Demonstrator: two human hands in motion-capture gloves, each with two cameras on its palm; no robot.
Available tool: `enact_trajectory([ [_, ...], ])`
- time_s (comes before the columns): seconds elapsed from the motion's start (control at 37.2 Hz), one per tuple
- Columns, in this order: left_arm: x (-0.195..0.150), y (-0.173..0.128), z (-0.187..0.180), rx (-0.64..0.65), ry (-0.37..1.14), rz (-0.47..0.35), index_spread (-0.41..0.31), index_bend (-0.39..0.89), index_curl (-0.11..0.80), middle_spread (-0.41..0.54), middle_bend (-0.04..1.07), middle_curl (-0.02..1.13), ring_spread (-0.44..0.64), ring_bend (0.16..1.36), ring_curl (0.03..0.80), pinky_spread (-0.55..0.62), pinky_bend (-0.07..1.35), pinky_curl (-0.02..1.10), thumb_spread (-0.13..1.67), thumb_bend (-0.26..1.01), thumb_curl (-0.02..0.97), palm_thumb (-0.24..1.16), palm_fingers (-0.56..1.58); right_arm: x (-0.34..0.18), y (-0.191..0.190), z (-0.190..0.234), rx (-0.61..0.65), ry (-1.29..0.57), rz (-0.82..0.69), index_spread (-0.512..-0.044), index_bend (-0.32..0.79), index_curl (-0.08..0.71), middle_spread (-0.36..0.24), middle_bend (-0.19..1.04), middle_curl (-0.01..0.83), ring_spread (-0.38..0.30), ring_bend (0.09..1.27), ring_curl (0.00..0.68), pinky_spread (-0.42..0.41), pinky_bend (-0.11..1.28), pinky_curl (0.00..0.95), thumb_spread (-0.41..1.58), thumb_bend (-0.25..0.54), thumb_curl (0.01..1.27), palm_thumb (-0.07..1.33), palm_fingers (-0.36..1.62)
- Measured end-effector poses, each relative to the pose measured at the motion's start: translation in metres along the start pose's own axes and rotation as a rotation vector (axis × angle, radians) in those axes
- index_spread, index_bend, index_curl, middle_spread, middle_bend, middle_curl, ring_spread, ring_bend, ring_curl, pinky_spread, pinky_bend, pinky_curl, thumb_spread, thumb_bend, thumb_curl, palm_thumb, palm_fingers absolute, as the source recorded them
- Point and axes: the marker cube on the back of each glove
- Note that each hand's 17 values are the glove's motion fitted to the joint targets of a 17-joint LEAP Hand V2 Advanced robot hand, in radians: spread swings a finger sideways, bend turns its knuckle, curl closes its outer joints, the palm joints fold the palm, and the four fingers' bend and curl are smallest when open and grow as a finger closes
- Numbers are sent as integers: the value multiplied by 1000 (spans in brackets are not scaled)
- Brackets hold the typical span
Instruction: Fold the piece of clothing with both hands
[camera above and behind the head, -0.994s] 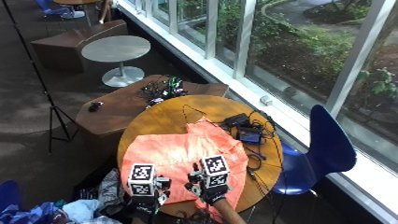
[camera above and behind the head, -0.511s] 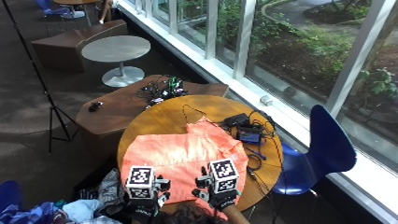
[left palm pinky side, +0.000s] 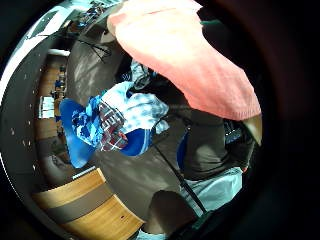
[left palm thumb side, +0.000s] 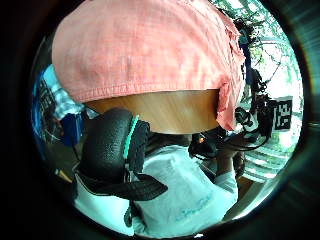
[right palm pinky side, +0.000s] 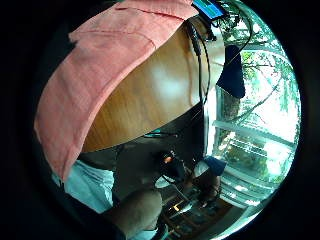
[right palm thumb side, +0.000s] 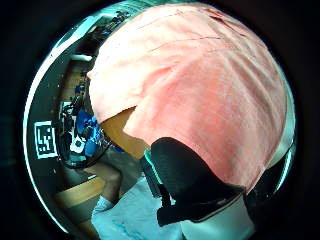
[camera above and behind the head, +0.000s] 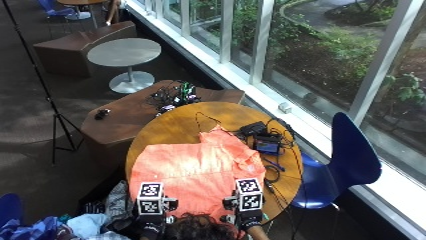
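Outside view: salmon-orange garment (camera above and behind the head: 200, 172) spread flat on round wooden table (camera above and behind the head: 173, 131), near hem at the table's near edge; left hand (camera above and behind the head: 152, 206) and right hand (camera above and behind the head: 247, 202) at that hem, set apart, finger state cannot be told here. Left palm views: garment (left palm thumb side: 150, 50) close over the table edge, hem hanging past it; a black-gloved finger (left palm thumb side: 107, 145) below the hem, grip unclear. Right palm views: garment (right palm thumb side: 200, 85) fills the frame, a gloved finger (right palm thumb side: 185, 175) against the cloth; whether it pinches cannot be told.

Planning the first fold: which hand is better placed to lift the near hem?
Neither clearly: left hand and right hand both sit at the orange garment's near edge, so lift together.
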Motion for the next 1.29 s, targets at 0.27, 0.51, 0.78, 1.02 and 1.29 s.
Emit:
enact_trajectory([
  [0.27, 4, -10, 22, 6, -11, 8, -96, 234, 292, 45, 185, 330, 179, 573, 278, 248, 529, 281, 1166, -5, 284, 279, 343, 3, -17, 22, -33, -14, 0, -360, 164, 225, -19, 197, 294, 61, 344, 238, 195, 566, 337, 1125, 16, 302, 376, 207],
  [0.51, 0, -29, 19, 456, -14, -74, -198, 340, 369, -146, 265, 365, -94, 550, 278, 43, 418, 263, 1240, 99, 337, 520, 876, 17, -30, 13, 348, 62, -35, -348, 366, 321, -121, 189, 309, -120, 413, 267, 25, 473, 312, 1246, 159, 355, 676, 796],
  [0.78, -12, 11, -33, 543, 96, 152, -283, 197, 383, -298, 419, 453, -321, 623, 351, -157, 305, 295, 1150, 96, 384, 663, 1222, 23, 8, -36, 550, 127, -153, -317, 216, 363, -224, 270, 368, -280, 563, 355, -204, 436, 338, 1243, 222, 382, 879, 1251],
  [1.02, -35, 19, -99, 384, 142, 293, -310, 161, 392, -344, 450, 484, -381, 758, 422, -233, 283, 331, 1146, 60, 388, 704, 1270, 35, 13, -133, 424, 52, -262, -321, 142, 360, -271, 353, 414, -300, 659, 407, -290, 439, 356, 1203, 194, 375, 927, 1349],
  [1.29, -58, -115, -148, 161, 20, 138, -308, 144, 391, -357, 502, 505, -398, 808, 449, -255, 273, 365, 1194, 28, 377, 722, 1274, 15, -171, -179, 495, 10, -107, -327, 108, 326, -277, 430, 450, -258, 854, 475, -350, 487, 373, 1165, 111, 347, 892, 1383],
])
